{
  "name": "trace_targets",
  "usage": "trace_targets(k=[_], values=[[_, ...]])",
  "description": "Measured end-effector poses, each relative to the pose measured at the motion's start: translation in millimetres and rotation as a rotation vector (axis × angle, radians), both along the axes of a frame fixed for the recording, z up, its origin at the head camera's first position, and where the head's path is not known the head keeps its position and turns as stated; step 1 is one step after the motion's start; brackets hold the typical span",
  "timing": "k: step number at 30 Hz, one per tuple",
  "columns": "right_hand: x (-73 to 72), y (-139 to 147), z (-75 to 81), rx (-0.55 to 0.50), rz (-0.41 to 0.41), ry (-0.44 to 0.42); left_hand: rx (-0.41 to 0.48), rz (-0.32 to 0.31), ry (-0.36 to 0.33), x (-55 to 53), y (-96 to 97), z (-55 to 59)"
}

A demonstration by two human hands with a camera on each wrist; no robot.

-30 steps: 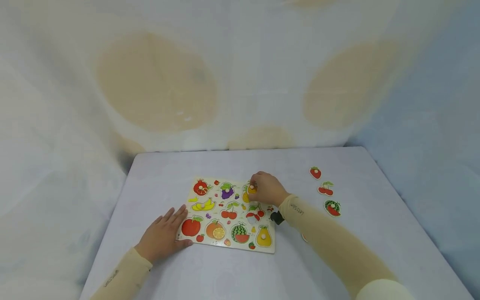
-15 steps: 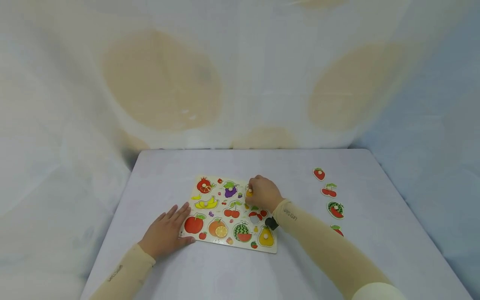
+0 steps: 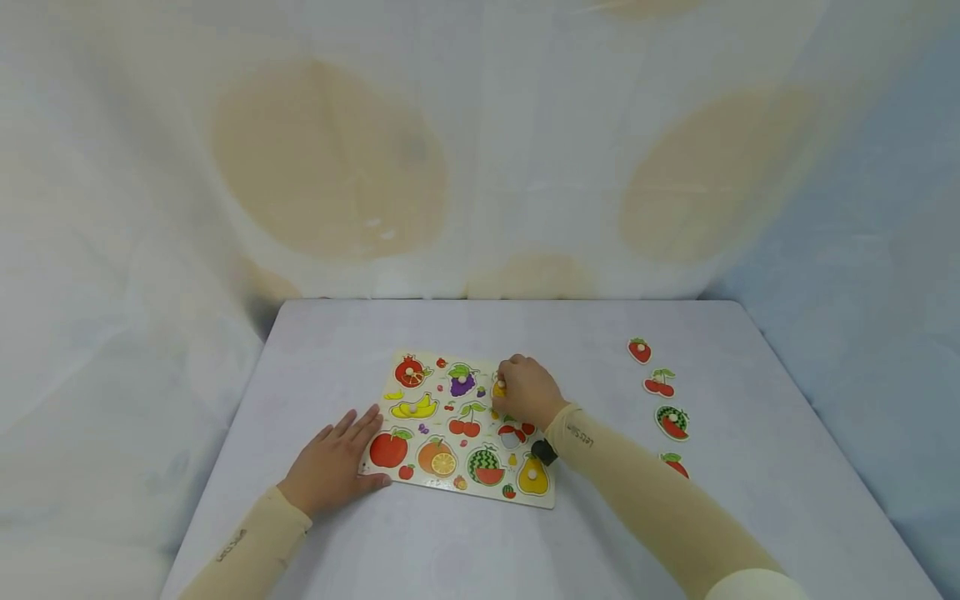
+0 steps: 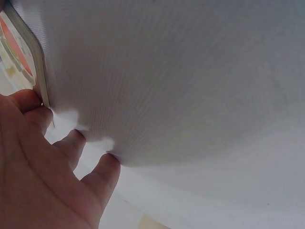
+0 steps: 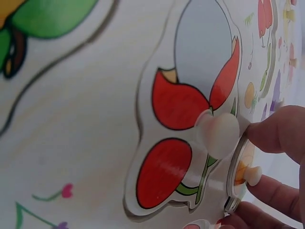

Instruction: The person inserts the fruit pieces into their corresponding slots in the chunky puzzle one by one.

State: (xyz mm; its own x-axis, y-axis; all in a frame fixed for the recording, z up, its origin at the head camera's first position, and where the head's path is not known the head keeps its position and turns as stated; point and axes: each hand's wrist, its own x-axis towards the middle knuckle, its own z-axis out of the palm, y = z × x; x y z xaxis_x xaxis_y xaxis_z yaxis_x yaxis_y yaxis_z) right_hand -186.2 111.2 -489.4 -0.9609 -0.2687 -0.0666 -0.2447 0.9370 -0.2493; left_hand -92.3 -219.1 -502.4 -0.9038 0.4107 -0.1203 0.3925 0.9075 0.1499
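Wrinkly white cloth back wall (image 3: 525, 167) with big round tan spots (image 3: 330, 158), pale blue cloth wall (image 3: 862, 250) on the right, pale lilac counter (image 3: 450, 546) with rounded corners, soft light

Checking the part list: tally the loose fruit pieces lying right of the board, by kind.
Red, green-topped strawberry piece: 1
Red, green-leafed cherry piece: 1
Green-striped, red-fleshed watermelon piece: 1
Red, green-leafed piece, partly behind beige sleeve, kind unclear: 1
Total in view: 4
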Motion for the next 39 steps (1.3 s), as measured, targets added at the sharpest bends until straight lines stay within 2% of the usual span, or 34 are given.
trace_targets(k=[8,20,31,39], values=[[1.4,1.8,0.8,-0.018,0.012,0.000,-0.012,-0.007,0.006,-0.3,-0.7,-3.9],[2.5,3.1,1.8,-0.024,0.031,-0.012,-0.004,0.002,-0.015,-0.5,-0.1,0.6],[3.1,4.8,2.8,-0.016,0.065,0.004,0.000,-0.004,-0.003,-0.8,-2.4,-6.7],[1.9,5.8,3.4,-0.020,0.075,0.001,-0.008,0.003,-0.010,-0.1,-2.2,-6.8]])
